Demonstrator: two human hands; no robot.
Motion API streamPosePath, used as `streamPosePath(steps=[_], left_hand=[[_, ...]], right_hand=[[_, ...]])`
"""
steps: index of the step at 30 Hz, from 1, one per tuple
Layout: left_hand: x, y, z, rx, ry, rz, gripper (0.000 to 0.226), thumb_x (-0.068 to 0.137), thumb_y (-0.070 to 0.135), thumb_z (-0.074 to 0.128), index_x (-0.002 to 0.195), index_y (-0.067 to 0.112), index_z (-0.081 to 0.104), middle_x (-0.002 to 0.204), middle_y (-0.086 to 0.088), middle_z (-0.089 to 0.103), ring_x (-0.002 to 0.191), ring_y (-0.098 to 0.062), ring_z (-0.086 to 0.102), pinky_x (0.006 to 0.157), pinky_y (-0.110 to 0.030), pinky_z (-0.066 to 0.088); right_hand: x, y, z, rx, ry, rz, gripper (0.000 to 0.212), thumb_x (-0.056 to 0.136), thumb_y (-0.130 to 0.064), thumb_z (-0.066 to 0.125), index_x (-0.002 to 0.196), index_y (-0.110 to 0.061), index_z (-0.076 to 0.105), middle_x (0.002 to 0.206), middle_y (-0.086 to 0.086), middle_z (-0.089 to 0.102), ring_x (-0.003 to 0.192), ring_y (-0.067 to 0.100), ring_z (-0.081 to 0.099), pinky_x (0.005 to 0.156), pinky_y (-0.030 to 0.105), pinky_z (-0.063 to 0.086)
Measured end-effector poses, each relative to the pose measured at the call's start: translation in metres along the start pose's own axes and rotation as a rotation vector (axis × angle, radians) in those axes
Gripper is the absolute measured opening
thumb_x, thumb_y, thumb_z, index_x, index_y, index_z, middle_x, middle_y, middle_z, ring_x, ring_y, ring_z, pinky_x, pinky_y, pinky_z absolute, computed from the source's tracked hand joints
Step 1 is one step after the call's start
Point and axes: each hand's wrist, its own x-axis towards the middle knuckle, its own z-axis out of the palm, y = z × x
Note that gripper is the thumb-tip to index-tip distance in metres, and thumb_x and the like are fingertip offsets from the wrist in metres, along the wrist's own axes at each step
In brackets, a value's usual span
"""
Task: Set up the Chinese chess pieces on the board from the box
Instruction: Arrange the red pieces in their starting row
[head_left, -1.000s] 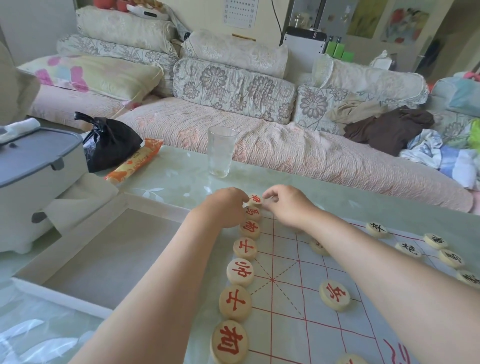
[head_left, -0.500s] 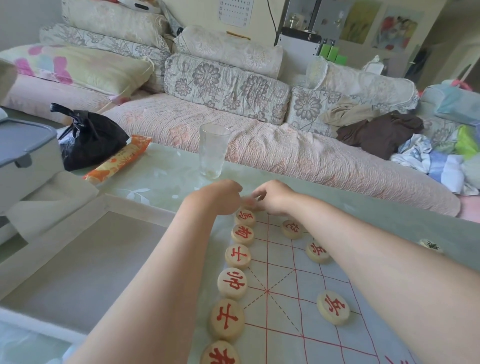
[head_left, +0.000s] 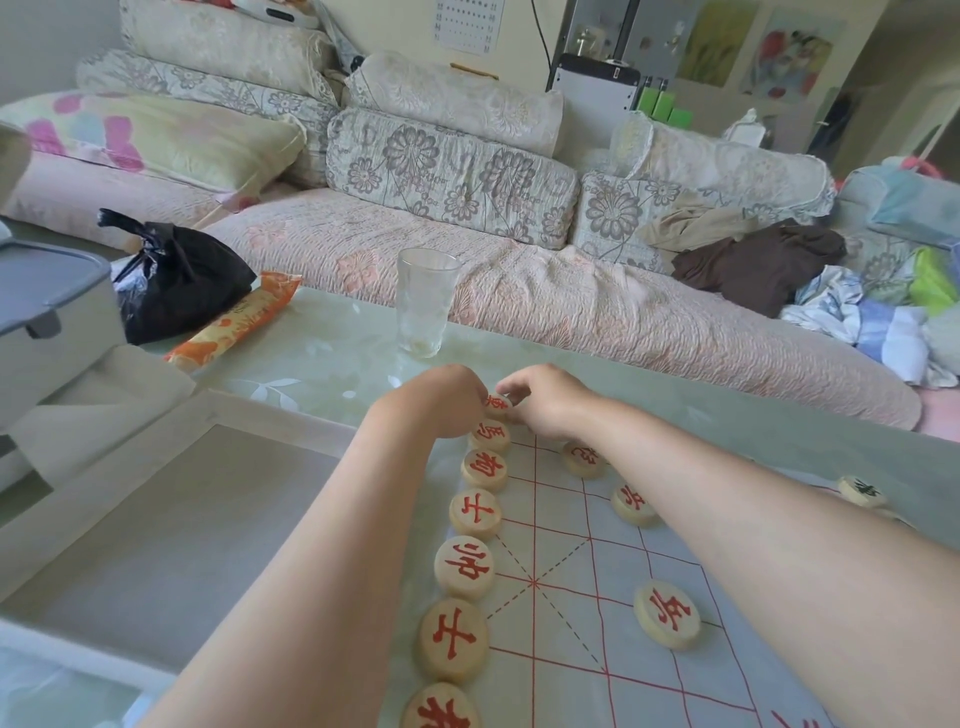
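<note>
The chess board (head_left: 571, 597), a thin sheet with red lines, lies on the table. Round wooden pieces with red characters form a row (head_left: 464, 567) along its left edge. At the far end of that row sits a red corner piece (head_left: 497, 402). My left hand (head_left: 441, 400) and my right hand (head_left: 545, 397) meet at it, curled fingers pinching it from either side. Three more red pieces (head_left: 666, 613) lie further in on the board. One black-marked piece (head_left: 862, 490) shows at the right. The flat box (head_left: 260, 410) lies left of the board, its inside bare.
A drinking glass (head_left: 426, 306) stands just beyond my hands. Further left are an orange snack packet (head_left: 234, 325), a black plastic bag (head_left: 176, 280) and a grey-lidded container (head_left: 47, 291). A sofa (head_left: 571, 301) with cushions and clothes runs behind the table.
Both hands stay together at the far corner piece. It was hidden by my fingers half a second ago and shows between them now.
</note>
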Motion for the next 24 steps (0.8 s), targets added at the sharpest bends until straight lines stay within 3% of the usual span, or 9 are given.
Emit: streamPosePath(steps=[4, 8, 12, 14, 19, 24], left_hand=[[0.002, -0.001, 0.002, 0.004, 0.015, 0.004, 0.045, 0.088, -0.001, 0.037, 0.123, 0.010, 0.064, 0.127, -0.011, 0.061, 0.116, -0.030, 0.056, 0.100, -0.038, 0.046], [0.005, -0.003, 0.002, -0.002, 0.021, 0.005, 0.043, 0.087, 0.002, 0.038, 0.119, 0.009, 0.066, 0.114, -0.007, 0.063, 0.114, -0.030, 0.058, 0.097, -0.038, 0.047], [0.009, -0.002, 0.000, -0.018, 0.027, -0.017, 0.050, 0.089, 0.006, 0.041, 0.136, 0.019, 0.053, 0.139, -0.003, 0.051, 0.127, -0.025, 0.048, 0.106, -0.037, 0.041], [0.012, 0.002, -0.002, -0.041, 0.091, -0.004, 0.050, 0.089, 0.007, 0.043, 0.136, 0.023, 0.052, 0.142, -0.002, 0.049, 0.130, -0.023, 0.045, 0.108, -0.037, 0.039], [0.020, 0.040, 0.010, -0.099, 0.183, 0.094, 0.049, 0.085, 0.004, 0.044, 0.126, 0.024, 0.059, 0.131, -0.001, 0.058, 0.115, -0.021, 0.057, 0.098, -0.034, 0.048], [0.015, 0.076, 0.044, -0.007, 0.004, 0.171, 0.045, 0.087, 0.011, 0.047, 0.128, 0.027, 0.057, 0.131, 0.004, 0.056, 0.119, -0.019, 0.053, 0.101, -0.034, 0.044]], right_hand=[[0.004, 0.002, 0.003, 0.015, 0.006, 0.000, 0.037, 0.091, -0.028, 0.073, 0.127, -0.023, 0.066, 0.122, -0.003, 0.066, 0.103, 0.013, 0.059, 0.080, 0.020, 0.037], [0.001, 0.003, 0.002, -0.002, 0.008, -0.016, 0.044, 0.095, -0.021, 0.066, 0.137, -0.020, 0.057, 0.124, -0.002, 0.063, 0.113, 0.016, 0.057, 0.084, 0.019, 0.035], [-0.006, 0.017, -0.016, 0.060, 0.099, -0.008, 0.043, 0.095, -0.004, 0.053, 0.134, -0.021, 0.057, 0.122, -0.002, 0.061, 0.103, 0.016, 0.057, 0.071, 0.021, 0.042], [-0.012, 0.030, -0.034, 0.081, 0.163, 0.010, 0.040, 0.095, -0.002, 0.049, 0.128, -0.021, 0.062, 0.116, -0.002, 0.061, 0.100, 0.016, 0.058, 0.065, 0.020, 0.042], [-0.031, 0.072, -0.065, -0.034, 0.142, 0.068, 0.032, 0.094, -0.003, 0.057, 0.120, -0.018, 0.069, 0.109, -0.004, 0.063, 0.108, 0.017, 0.060, 0.083, 0.018, 0.040], [-0.049, 0.101, -0.067, -0.094, 0.026, 0.127, 0.048, 0.090, -0.008, 0.061, 0.135, -0.022, 0.058, 0.127, -0.001, 0.061, 0.111, 0.015, 0.057, 0.088, 0.022, 0.043]])
